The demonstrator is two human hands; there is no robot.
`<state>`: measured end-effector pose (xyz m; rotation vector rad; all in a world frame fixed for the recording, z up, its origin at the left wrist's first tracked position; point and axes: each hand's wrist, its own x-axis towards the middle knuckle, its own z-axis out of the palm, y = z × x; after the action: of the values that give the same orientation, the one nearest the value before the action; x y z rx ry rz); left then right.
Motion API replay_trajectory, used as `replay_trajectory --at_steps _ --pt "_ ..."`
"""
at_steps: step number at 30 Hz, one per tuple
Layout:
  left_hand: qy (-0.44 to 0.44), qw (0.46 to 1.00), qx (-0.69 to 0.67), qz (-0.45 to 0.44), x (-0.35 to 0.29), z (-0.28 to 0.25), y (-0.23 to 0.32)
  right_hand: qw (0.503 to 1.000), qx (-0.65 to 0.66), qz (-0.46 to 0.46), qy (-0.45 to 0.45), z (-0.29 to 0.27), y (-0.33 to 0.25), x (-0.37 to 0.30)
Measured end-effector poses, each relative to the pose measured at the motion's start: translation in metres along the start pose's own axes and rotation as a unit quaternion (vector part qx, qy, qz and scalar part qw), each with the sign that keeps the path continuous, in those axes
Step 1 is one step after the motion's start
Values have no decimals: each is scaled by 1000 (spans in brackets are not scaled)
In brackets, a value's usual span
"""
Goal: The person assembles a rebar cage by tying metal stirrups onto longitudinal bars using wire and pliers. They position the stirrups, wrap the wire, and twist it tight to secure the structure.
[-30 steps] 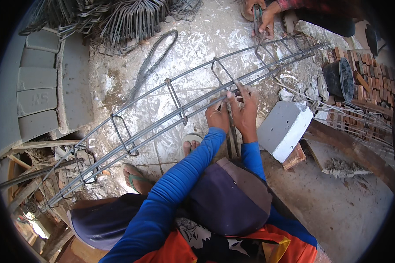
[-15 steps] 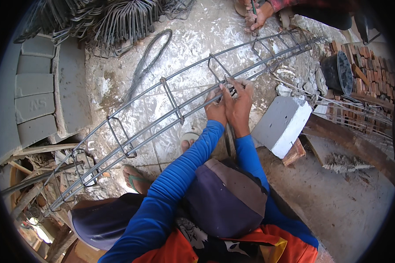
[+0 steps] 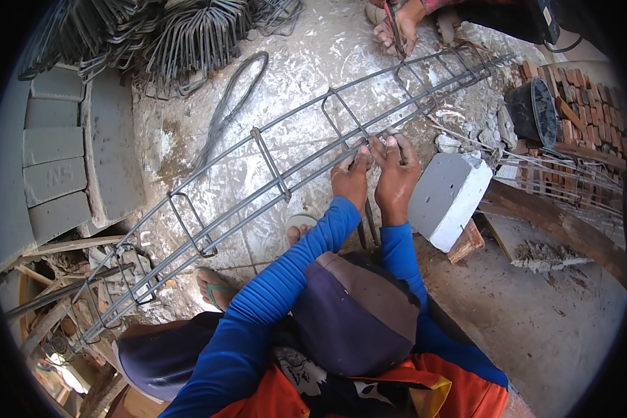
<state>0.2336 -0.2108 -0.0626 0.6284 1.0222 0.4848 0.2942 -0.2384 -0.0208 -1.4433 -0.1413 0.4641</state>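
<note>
A long cage of steel reinforcing bars (image 3: 240, 203) with square stirrups (image 3: 270, 164) runs diagonally from lower left to upper right in front of me. My left hand (image 3: 350, 184) is closed in a pinch at the near bars, beside a stirrup. Just right of it, my right hand (image 3: 397, 174) is closed too, fingertips drawn together at the same joint. Whatever the fingertips pinch is too small to make out. Two dark handles of a tool (image 3: 369, 226) show between my wrists; its upper end is hidden.
Across the cage, another person's hand (image 3: 409, 17) holds a pincer-like tool (image 3: 396, 31). A loop of thin wire (image 3: 223, 115) lies beyond the bars. Bent stirrups (image 3: 198, 42) are heaped at the far left. At right are a grey block (image 3: 446, 191), a black bucket (image 3: 533, 115) and bricks (image 3: 589, 101).
My hands have drawn slightly apart, the right moving rightward and nearer to me. More of the tool's handles shows between my wrists. The other person's tool has swung to a new angle.
</note>
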Motion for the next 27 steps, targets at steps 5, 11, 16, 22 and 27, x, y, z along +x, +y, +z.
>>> replay_trajectory --at_steps 5,11,16,22,27 --pt "4 989 93 115 -12 8 -2 999 -13 3 29 -2 -4 -3" --pt "-1 979 122 164 12 4 -28 960 -225 -165 -31 5 -6 0" --pt "-25 968 179 174 15 12 -18 946 -282 -152 -42 0 -10 15" --pt "21 943 255 213 11 19 -12 959 -246 -137 -11 -17 4 16" --pt "33 949 282 134 15 19 -7 940 -267 -213 15 -15 6 16"
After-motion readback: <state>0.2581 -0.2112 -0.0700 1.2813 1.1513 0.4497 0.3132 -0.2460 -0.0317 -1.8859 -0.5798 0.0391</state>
